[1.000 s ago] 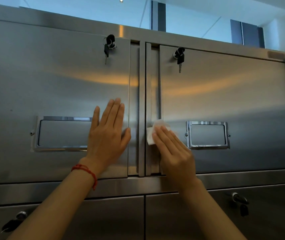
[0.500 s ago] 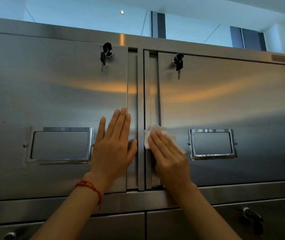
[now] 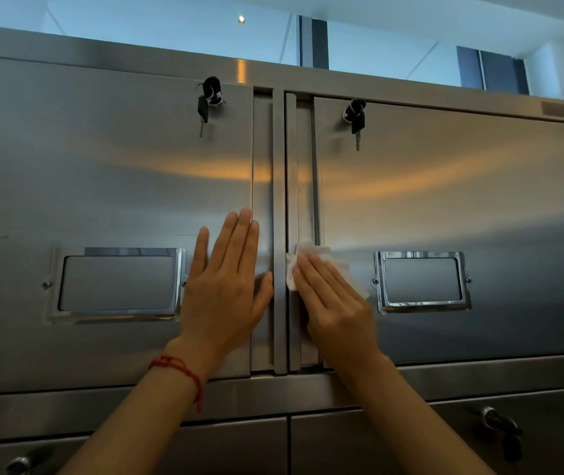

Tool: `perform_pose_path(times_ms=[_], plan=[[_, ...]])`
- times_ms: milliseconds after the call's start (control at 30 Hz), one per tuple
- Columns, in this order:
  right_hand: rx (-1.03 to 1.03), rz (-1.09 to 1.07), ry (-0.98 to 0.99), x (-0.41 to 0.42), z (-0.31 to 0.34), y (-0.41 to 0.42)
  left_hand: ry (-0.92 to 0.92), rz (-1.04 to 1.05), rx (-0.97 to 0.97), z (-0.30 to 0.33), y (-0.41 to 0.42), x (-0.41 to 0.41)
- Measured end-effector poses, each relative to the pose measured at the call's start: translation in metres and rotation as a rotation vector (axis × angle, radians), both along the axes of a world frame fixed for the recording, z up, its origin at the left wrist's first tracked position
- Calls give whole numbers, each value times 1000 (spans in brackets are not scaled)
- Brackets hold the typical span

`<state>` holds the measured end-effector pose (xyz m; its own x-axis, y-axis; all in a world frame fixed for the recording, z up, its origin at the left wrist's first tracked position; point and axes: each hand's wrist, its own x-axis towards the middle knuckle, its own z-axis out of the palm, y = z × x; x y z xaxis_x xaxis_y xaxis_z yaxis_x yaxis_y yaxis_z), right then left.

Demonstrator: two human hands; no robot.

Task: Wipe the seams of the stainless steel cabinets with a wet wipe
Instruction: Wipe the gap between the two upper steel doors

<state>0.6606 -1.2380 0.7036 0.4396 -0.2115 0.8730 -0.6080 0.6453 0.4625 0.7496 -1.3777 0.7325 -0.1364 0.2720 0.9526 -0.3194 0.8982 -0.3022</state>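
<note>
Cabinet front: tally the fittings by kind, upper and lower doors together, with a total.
Key bunches hanging in locks: 4
Chrome label holders: 2
Total: 6

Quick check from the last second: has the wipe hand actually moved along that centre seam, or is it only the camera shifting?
Mostly the camera, which tilted up, so the cabinets sit lower in view. Against the label holder, the right hand and wet wipe have barely shifted, perhaps slightly up the seam. The wipe was neither let go nor regripped. The left hand stays flat on the left door; both keys still hang.
</note>
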Motion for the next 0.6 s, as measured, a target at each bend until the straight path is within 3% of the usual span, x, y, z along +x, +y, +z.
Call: perform_pose_path(times_ms=[600], plan=[[4,-46,21,3,13,0,8,-5,-1,0,-1,-2]])
